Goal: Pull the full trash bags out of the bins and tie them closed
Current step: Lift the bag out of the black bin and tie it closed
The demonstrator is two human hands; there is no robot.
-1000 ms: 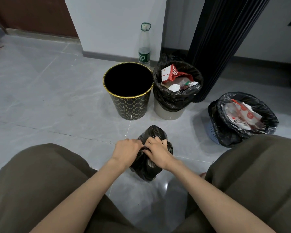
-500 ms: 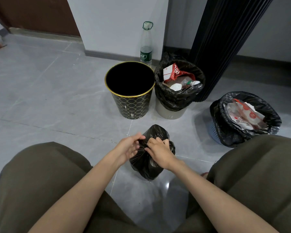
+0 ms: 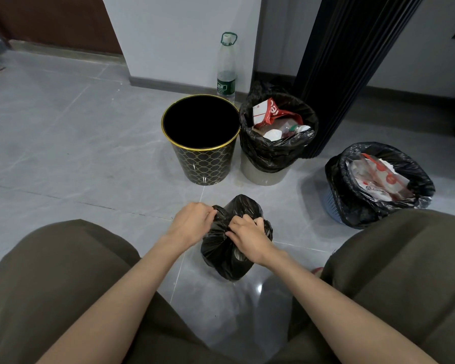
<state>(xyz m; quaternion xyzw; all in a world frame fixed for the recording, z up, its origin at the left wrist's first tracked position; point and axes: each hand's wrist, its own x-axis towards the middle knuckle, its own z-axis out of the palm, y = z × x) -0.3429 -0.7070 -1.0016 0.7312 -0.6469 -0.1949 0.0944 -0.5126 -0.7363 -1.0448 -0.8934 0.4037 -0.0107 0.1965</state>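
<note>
One black trash bag (image 3: 216, 249) sits on the grey tiled floor (image 3: 63, 153) between the person's knees, out of any bin, its top gathered into a bunched neck. The left hand (image 3: 192, 224) has its fingertips curled onto the plastic at the left side of that neck and pinches a fold there. The right hand (image 3: 250, 237) lies over the right side of the neck, fingers curled round the bunched plastic and gripping it. The two hands are close together, with only the puckered top of the bag between them.

Just beyond the bag stands a black bin with a gold rim (image 3: 202, 164), its inside dark. Touching or nearly touching it on the right is a pale bin (image 3: 263, 176) whose black liner (image 3: 271, 153) is folded over the rim and holds red-and-white wrappers and other rubbish. Further right, well apart, a blue mesh bin (image 3: 332, 203) carries another black liner (image 3: 352, 208) filled with crumpled wrappers. A clear plastic bottle (image 3: 226, 69) stands upright against the wall behind the gold-rimmed bin, and a black folding door (image 3: 339, 61) rises behind the pale bin. Olive-coloured trouser legs (image 3: 63, 285) fill the lower corners.
</note>
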